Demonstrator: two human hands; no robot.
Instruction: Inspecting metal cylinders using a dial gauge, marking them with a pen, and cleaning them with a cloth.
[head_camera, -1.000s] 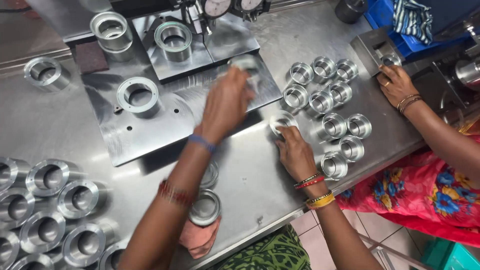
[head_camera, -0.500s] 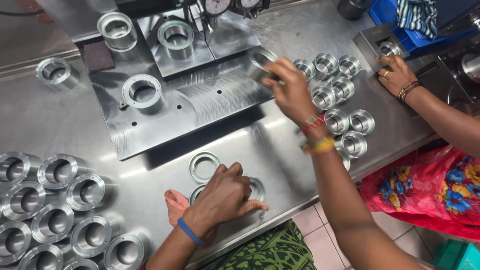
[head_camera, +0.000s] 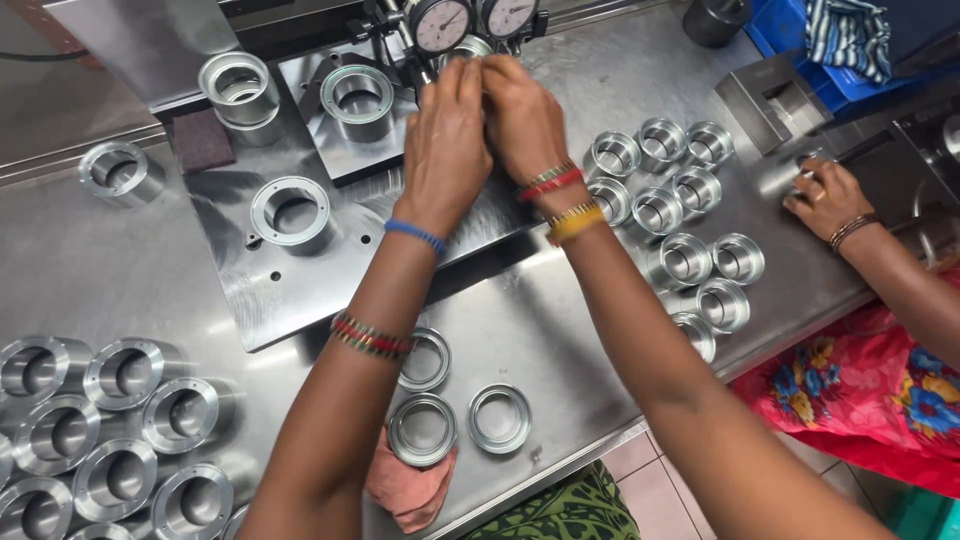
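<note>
The brushed stainless-steel bench (head_camera: 560, 330) is carrying everything, and its near edge is running diagonally from the lower middle up toward the right. A flat grey steel fixture plate (head_camera: 300, 270) is lying across the bench's far middle, and two round white-faced dial gauges (head_camera: 470, 20) are standing at the plate's far edge. Both hands are being held together just below those gauges: the left hand (head_camera: 447, 135) and the right hand (head_camera: 522, 120) are curled, fingertips meeting, around a small shiny metal ring part (head_camera: 472, 47) of which only a sliver is showing; how firmly it is being gripped cannot be told.

For the seating to be done well, the part is probably best kept level under the gauge tips and eased in gently, so that the plungers are not knocked.

Room is being limited on the right by a cluster of machined silver cylindrical sleeves (head_camera: 675, 215) near the bench's right edge, where another person's hand (head_camera: 825, 200) is resting. More flanged steel rings (head_camera: 110, 420) are crowding the near left corner. Three thin flat steel rings (head_camera: 460, 410) are lying by the near edge over a pink cloth (head_camera: 410, 490). Bare bench is being left open between the forearms and the plate.
</note>
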